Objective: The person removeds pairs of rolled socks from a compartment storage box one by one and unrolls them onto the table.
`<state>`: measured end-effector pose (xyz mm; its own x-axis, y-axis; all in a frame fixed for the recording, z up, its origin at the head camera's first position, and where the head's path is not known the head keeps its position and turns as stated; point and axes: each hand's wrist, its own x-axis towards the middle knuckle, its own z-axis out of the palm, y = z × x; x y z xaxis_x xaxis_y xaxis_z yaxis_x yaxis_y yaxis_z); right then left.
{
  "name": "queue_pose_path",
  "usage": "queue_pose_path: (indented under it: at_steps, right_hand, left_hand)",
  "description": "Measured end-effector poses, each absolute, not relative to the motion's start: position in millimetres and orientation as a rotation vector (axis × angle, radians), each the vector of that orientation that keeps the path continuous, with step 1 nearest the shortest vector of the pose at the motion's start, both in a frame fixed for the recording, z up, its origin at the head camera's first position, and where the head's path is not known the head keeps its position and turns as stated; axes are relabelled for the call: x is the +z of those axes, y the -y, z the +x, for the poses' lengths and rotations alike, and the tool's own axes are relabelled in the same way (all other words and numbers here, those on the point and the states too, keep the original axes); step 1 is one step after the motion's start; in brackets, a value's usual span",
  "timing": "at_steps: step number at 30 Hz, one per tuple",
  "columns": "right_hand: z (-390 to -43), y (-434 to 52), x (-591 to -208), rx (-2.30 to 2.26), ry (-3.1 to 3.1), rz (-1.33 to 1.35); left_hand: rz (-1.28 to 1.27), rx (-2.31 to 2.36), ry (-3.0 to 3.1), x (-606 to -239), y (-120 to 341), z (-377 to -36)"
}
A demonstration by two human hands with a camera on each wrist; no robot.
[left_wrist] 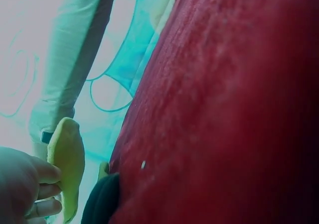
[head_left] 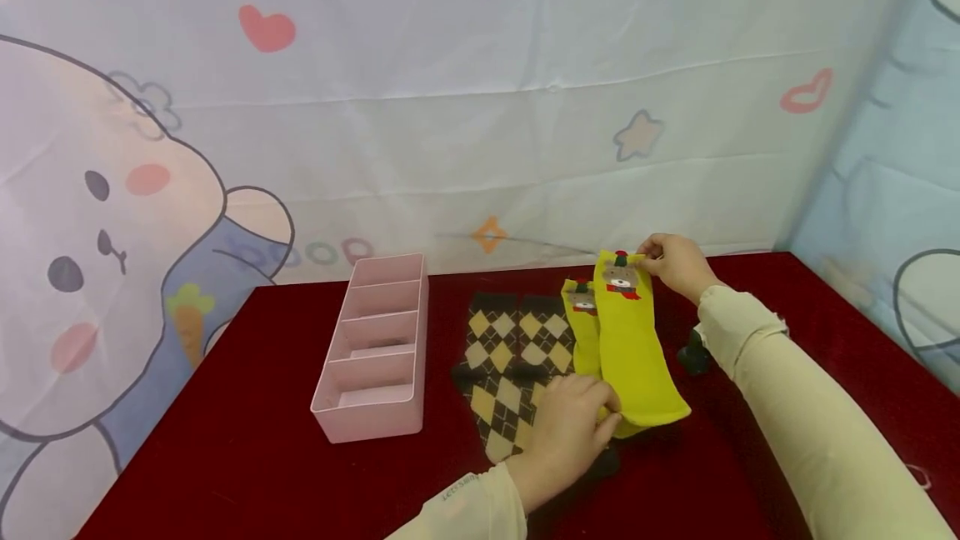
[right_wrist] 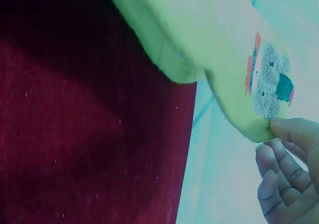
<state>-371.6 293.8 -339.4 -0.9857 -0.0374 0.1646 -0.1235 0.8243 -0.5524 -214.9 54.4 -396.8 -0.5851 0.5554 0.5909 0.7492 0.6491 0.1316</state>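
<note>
Two yellow socks with a bear patch lie on the red table [head_left: 247, 457]. The upper yellow sock [head_left: 633, 348] is lifted between both hands. My right hand [head_left: 675, 263] pinches its cuff at the far end, by the bear patch [right_wrist: 269, 84]. My left hand [head_left: 573, 423] pinches its toe end [left_wrist: 67, 159] near me. The second yellow sock [head_left: 583, 323] lies beside and partly under it. A pair of dark argyle socks [head_left: 510, 365] lies flat to the left, partly beneath my left hand.
A pink divided organiser box [head_left: 375, 348] with several compartments stands left of the socks. A small dark object [head_left: 693, 354] sits by my right forearm. A cartoon-print curtain [head_left: 450, 90] hangs behind the table and at the right side.
</note>
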Motion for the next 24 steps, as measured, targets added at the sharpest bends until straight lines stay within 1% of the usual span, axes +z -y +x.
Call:
queue_pose_path:
  at_steps: [9,18,24]
  right_hand:
    - [-369,-310,-344,0.828,2.875,0.123]
    - [-370,-324,-356,0.778,2.908,0.050]
    - [-372,-329,-363,0.775,2.914,0.051]
  left_hand:
    - [-1.057,-0.625,2.427,-395,-79,-213]
    - [-1.106,-0.691,2.494,-399,-89,-219]
    - [-1.145,-0.635,2.532,-404,-99,-221]
